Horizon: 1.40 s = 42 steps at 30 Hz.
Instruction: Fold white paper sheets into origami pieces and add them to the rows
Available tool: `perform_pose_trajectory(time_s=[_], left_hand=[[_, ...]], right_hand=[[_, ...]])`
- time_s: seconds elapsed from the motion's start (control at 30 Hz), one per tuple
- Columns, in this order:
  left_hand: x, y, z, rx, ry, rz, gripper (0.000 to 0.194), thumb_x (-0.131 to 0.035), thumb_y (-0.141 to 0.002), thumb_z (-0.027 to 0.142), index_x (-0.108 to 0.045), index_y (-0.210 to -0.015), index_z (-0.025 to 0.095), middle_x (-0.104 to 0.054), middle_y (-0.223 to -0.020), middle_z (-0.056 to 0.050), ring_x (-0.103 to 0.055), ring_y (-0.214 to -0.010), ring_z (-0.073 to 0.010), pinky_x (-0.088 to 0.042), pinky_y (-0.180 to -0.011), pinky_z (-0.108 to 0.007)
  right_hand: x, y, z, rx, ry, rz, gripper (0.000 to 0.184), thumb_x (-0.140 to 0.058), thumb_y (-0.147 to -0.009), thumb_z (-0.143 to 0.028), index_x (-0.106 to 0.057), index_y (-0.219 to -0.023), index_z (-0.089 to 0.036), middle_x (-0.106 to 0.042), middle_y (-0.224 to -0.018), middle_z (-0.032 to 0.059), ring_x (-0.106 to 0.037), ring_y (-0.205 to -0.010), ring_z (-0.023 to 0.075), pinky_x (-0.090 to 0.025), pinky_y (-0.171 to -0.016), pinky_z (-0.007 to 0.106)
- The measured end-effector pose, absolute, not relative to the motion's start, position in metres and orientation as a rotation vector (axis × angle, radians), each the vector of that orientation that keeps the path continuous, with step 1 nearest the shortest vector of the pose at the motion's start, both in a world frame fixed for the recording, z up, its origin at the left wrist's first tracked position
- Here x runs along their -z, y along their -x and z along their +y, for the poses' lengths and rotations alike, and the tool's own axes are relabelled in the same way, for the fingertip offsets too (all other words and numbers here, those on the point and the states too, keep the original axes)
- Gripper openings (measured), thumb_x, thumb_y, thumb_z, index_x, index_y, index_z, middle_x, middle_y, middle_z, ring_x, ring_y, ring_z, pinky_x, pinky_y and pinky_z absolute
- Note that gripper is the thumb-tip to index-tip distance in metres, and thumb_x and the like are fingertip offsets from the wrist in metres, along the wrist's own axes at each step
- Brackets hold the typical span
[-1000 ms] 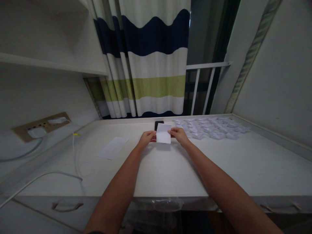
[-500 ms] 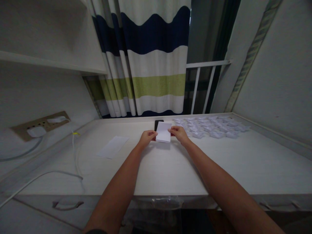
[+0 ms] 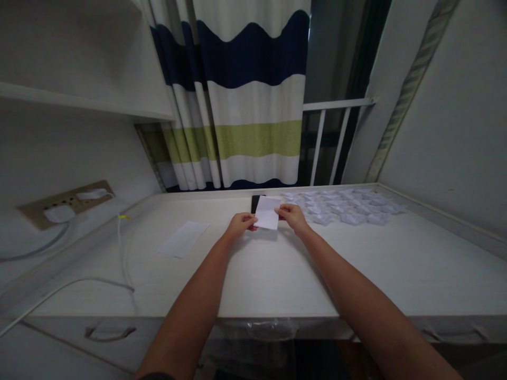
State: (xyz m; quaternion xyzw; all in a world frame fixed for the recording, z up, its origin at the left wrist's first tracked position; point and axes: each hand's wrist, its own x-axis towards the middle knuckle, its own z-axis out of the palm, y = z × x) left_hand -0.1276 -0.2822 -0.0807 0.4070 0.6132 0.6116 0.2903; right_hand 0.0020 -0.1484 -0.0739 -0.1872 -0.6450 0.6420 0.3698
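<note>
A small white piece of folded paper (image 3: pixel 268 213) is held up between my two hands, just above the desk. My left hand (image 3: pixel 241 225) pinches its left edge between thumb and fingers. On the opposite edge, my right hand (image 3: pixel 292 216) grips it the same way. Behind the paper lies a flat black object (image 3: pixel 257 202), partly covered from view. Off to the left, a flat white sheet of paper (image 3: pixel 184 239) rests on the desk.
Rows of several folded white paper pieces (image 3: pixel 340 206) sit at the back right of the white desk (image 3: pixel 273 279). A white cable (image 3: pixel 79 279) crosses the left side, below a wall socket (image 3: pixel 67 203). A striped curtain (image 3: pixel 257 105) hangs behind.
The folded paper has shifted slightly right and tilted a little in my hands. Both hands keep their hold on it.
</note>
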Motion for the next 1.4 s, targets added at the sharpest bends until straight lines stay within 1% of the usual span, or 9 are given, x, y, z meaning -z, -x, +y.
perform_pose_trajectory(time_s=[0.17, 0.37, 0.57, 0.67, 0.8, 1.0, 1.17, 1.27, 1.4], left_hand=[[0.0835, 0.1266, -0.2823, -1.602, -1.1, 1.588, 0.035, -0.073, -0.05, 0.039, -0.058, -0.067, 0.012, -0.061, -0.056, -0.002, -0.058, -0.053, -0.0119, -0.045, -0.057, -0.025], [0.082, 0.1261, -0.2832, -1.604, -1.125, 1.623, 0.031, -0.073, -0.051, 0.034, -0.056, -0.065, 0.013, -0.058, -0.053, 0.0, -0.056, -0.051, -0.0111, -0.045, -0.056, -0.025], [0.0826, 0.1283, -0.2848, -1.548, -1.064, 1.661, 0.032, -0.066, -0.057, 0.042, -0.059, -0.065, 0.012, -0.058, -0.057, -0.001, -0.056, -0.053, -0.0115, -0.044, -0.053, -0.024], [0.0828, 0.1279, -0.2841, -1.616, -1.073, 1.652, 0.035, -0.068, -0.053, 0.045, -0.059, -0.063, 0.012, -0.058, -0.06, -0.001, -0.054, -0.054, -0.0107, -0.044, -0.052, -0.023], [0.0825, 0.1279, -0.283, -1.686, -1.103, 1.629, 0.036, -0.072, -0.047, 0.043, -0.06, -0.062, 0.012, -0.059, -0.063, -0.002, -0.055, -0.06, -0.0124, -0.044, -0.058, -0.025], [0.0808, 0.1279, -0.2861, -1.696, -1.054, 1.603, 0.032, -0.072, -0.048, 0.039, -0.06, -0.06, 0.012, -0.059, -0.061, -0.001, -0.054, -0.058, -0.0117, -0.045, -0.061, -0.026], [0.0796, 0.1272, -0.2884, -1.685, -1.04, 1.564, 0.034, -0.071, -0.052, 0.039, -0.063, -0.071, 0.012, -0.062, -0.069, -0.003, -0.056, -0.062, -0.0123, -0.046, -0.061, -0.027], [0.0812, 0.1294, -0.2859, -1.736, -1.038, 1.594, 0.034, -0.072, -0.05, 0.04, -0.063, -0.068, 0.012, -0.062, -0.066, -0.003, -0.056, -0.061, -0.0129, -0.046, -0.063, -0.028], [0.0837, 0.1332, -0.2819, -1.764, -1.043, 1.607, 0.034, -0.073, -0.048, 0.04, -0.063, -0.064, 0.011, -0.061, -0.061, -0.002, -0.055, -0.056, -0.0125, -0.045, -0.06, -0.027]], right_hand=[[0.0734, -0.0042, -0.1469, -1.631, 0.493, -1.614, 0.029, -0.07, -0.047, -0.038, -0.053, -0.052, -0.016, -0.055, -0.051, -0.002, -0.053, -0.051, 0.0107, -0.048, -0.058, 0.027], [0.0735, -0.0037, -0.1464, -1.628, 0.493, -1.624, 0.029, -0.07, -0.046, -0.038, -0.053, -0.052, -0.016, -0.057, -0.052, -0.0013, -0.055, -0.054, 0.0124, -0.048, -0.059, 0.028], [0.0755, -0.0039, -0.1476, -1.695, 0.461, -1.699, 0.029, -0.071, -0.046, -0.037, -0.056, -0.056, -0.015, -0.058, -0.054, -0.0013, -0.054, -0.053, 0.0107, -0.047, -0.057, 0.026], [0.078, -0.0027, -0.1495, -1.745, 0.44, -1.775, 0.029, -0.072, -0.044, -0.035, -0.055, -0.053, -0.014, -0.056, -0.051, -0.0021, -0.052, -0.05, 0.0092, -0.046, -0.053, 0.024], [0.0798, -0.0014, -0.1512, -1.77, 0.416, -1.815, 0.027, -0.073, -0.045, -0.033, -0.057, -0.053, -0.013, -0.056, -0.051, -0.0024, -0.051, -0.05, 0.0084, -0.045, -0.053, 0.023], [0.077, -0.0027, -0.152, -1.803, 0.434, -1.812, 0.024, -0.073, -0.045, -0.029, -0.058, -0.055, -0.014, -0.057, -0.051, -0.0026, -0.052, -0.05, 0.0087, -0.046, -0.054, 0.024], [0.0777, -0.0043, -0.1532, -1.832, 0.42, -1.854, 0.022, -0.073, -0.046, -0.028, -0.059, -0.054, -0.013, -0.056, -0.05, -0.0029, -0.051, -0.049, 0.0079, -0.045, -0.053, 0.022], [0.079, -0.0041, -0.1538, -1.847, 0.413, -1.867, 0.022, -0.073, -0.045, -0.028, -0.058, -0.053, -0.013, -0.056, -0.049, -0.0031, -0.051, -0.048, 0.008, -0.045, -0.053, 0.023], [0.0796, -0.0036, -0.1545, -1.842, 0.417, -1.872, 0.023, -0.073, -0.045, -0.028, -0.059, -0.054, -0.013, -0.057, -0.05, -0.0028, -0.052, -0.048, 0.0082, -0.045, -0.053, 0.023]])
